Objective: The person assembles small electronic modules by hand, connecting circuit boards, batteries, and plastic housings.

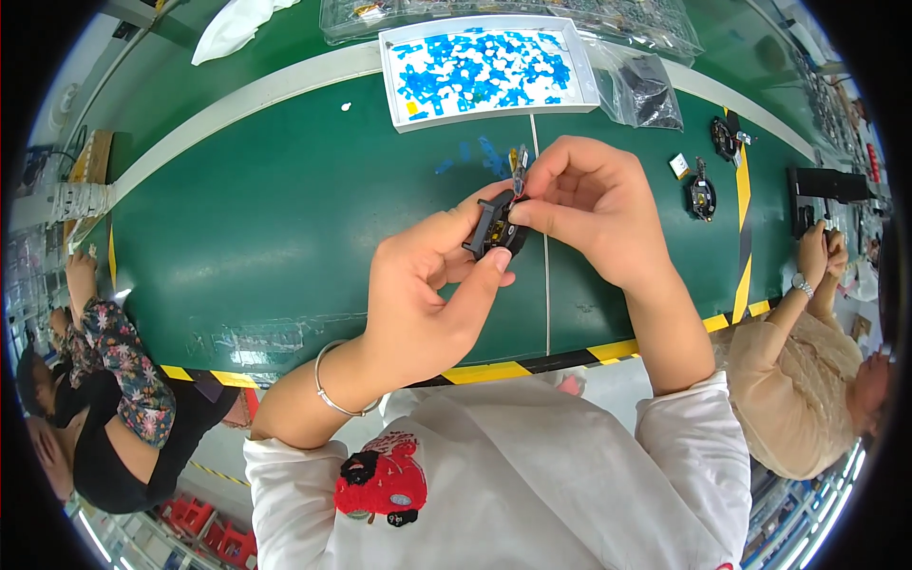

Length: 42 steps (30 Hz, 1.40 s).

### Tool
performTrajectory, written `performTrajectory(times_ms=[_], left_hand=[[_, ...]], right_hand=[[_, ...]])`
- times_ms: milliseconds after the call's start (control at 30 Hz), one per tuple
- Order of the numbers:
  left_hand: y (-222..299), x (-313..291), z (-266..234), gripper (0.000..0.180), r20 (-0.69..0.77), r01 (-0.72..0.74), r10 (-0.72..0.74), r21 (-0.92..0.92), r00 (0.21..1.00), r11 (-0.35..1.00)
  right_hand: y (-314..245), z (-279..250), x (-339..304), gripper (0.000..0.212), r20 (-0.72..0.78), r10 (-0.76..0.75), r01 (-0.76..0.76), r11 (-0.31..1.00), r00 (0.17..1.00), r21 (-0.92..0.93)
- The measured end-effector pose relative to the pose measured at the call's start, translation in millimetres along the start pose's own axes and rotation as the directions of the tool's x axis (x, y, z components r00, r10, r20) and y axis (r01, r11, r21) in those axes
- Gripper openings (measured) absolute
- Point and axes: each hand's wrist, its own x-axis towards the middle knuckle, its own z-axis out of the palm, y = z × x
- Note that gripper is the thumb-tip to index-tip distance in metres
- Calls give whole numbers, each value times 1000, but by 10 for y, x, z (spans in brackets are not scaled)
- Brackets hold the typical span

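My left hand grips a small black electronic housing with its thumb and fingers, above the middle of the green table. Inside the housing some yellow and metallic parts show. My right hand is closed at the housing's right side, thumb and forefinger pinching at its edge. Thin wires with a yellow-and-grey end stick up from the housing next to the right fingertips. Exactly what the right fingertips pinch is hidden. A few blue pieces lie on the table just beyond my hands.
A white box of blue and white pieces stands at the back. Beside it lies a clear bag with dark contents. Two similar black assemblies and a small white block rest at right. Co-workers sit on both sides.
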Motion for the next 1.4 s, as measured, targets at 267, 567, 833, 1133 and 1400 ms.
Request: performTrajectory(times_ms=[267, 567, 833, 1133, 1400], left_hand=[[131, 180, -151, 37, 146, 311, -275, -471, 950, 825], [105, 170, -119, 39, 117, 209, -173, -509, 978, 835], [-1, 58, 70, 51, 57, -16, 26, -178, 998, 984], [125, 181, -193, 34, 8, -25, 24, 104, 1000, 994], [210, 247, -331, 25, -34, -81, 94, 284, 995, 956]], right_hand=[[-96, 25, -33, 19, 26, -76, 72, 987, 997, 143], [-181, 33, -103, 17, -13, -163, 163, 987, 987, 0], [-154, -88, -108, 10, 12, -320, 284, 821, 947, -496], [37, -1117, -598, 14, -458, -503, -317, 342, 733, -884], [194, -1167, -539, 41, -510, -503, -507, 155, 698, -848]])
